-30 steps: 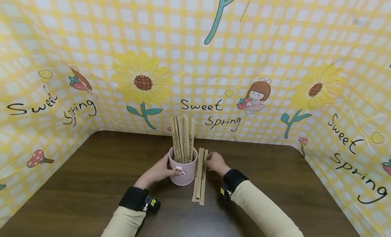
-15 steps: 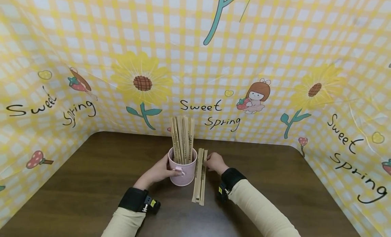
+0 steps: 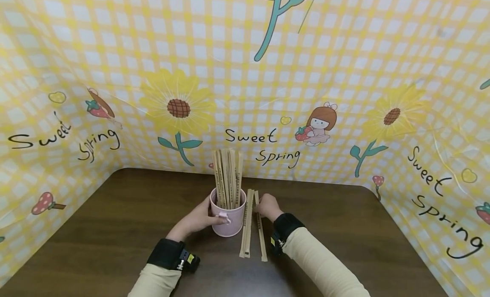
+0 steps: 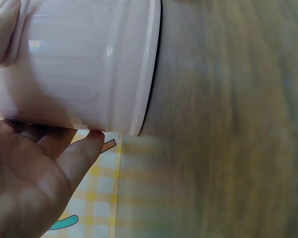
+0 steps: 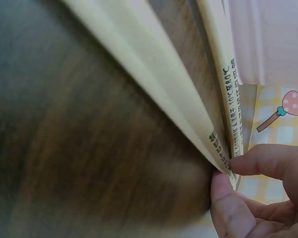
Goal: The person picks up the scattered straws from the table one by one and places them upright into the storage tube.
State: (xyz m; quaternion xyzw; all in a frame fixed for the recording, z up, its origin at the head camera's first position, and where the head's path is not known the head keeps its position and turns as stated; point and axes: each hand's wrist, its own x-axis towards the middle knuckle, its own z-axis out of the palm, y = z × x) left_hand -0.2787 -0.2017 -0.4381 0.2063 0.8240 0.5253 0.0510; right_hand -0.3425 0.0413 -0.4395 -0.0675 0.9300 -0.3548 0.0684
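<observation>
My left hand (image 3: 194, 221) grips a small pink bucket (image 3: 226, 227), thumb at its front by the handle fitting. In the left wrist view, fingers curve against the side of the bucket (image 4: 84, 69), which stands upright on the table. Several straws in printed paper wrappers (image 3: 228, 178) rise out of it. On the table just right of the bucket lie a few more wrapped straws (image 3: 246, 229). My right hand (image 3: 269, 207) pinches one wrapped straw (image 3: 262, 235) between thumb and finger, as the straw (image 5: 149, 64) in the right wrist view confirms. Its lower end slants away from the others.
The dark wooden table (image 3: 115, 246) ends at a yellow checked cloth (image 3: 245, 84) that rises at the back and both sides. A black band with a small camera sits on each wrist, the left camera (image 3: 190, 261) close above the tabletop.
The wrapped straw in my right hand has separated from the ones lying beside it, its near end swinging right. My left hand and the bucket have stayed in place.
</observation>
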